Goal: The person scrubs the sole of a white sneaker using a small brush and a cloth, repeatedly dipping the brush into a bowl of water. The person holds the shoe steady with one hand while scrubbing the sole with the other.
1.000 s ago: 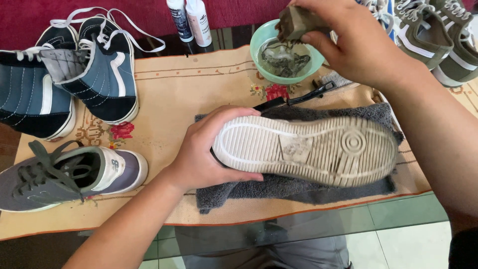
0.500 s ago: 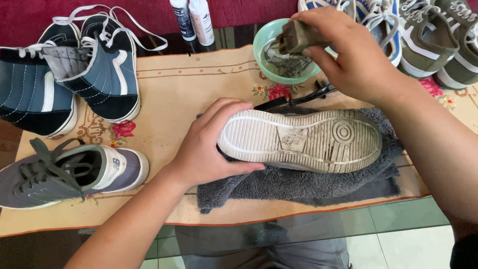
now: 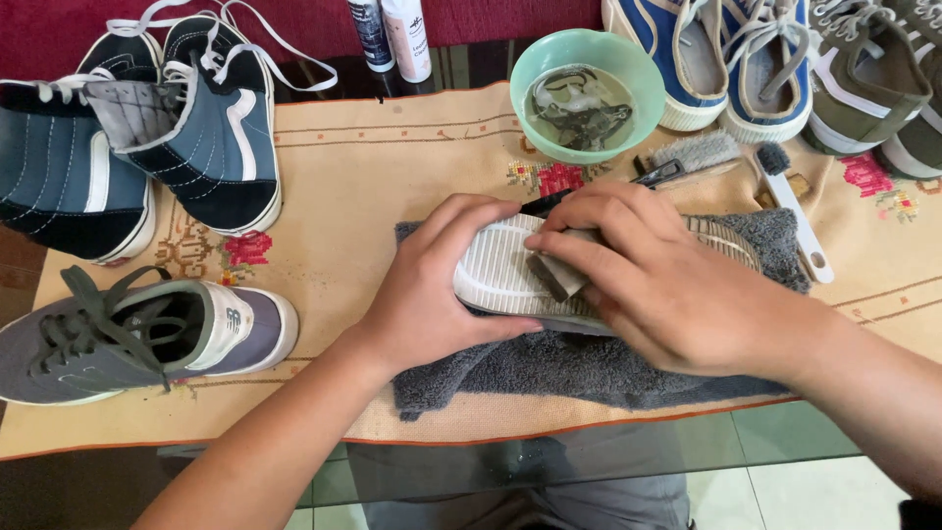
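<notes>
Two hands now on the shoe [image 3: 510, 270]. A second ago the right hand [image 3: 648, 285] was up at the green bowl [image 3: 587, 93], dipping a small brown sponge [image 3: 554, 275]; it has since come down and presses the sponge onto the upturned sole, fingers closed around it. Reading: wetting is over, scrubbing of the sole is under way. Left hand [image 3: 432, 285] has kept its place, clamped over the toe end, steadying it.

The shoe lies sole-up on a grey towel [image 3: 549, 368], mid-cloth on the table [image 3: 392, 157]. Sole: off-white, finely ribbed, a greyish smudge near the middle in the earlier views, now under the sponge. Heel end mostly hidden by the right hand.

The bowl holds murky water. Brushes [image 3: 687, 157] lie just beside it. Other sneakers are at left and top right.
</notes>
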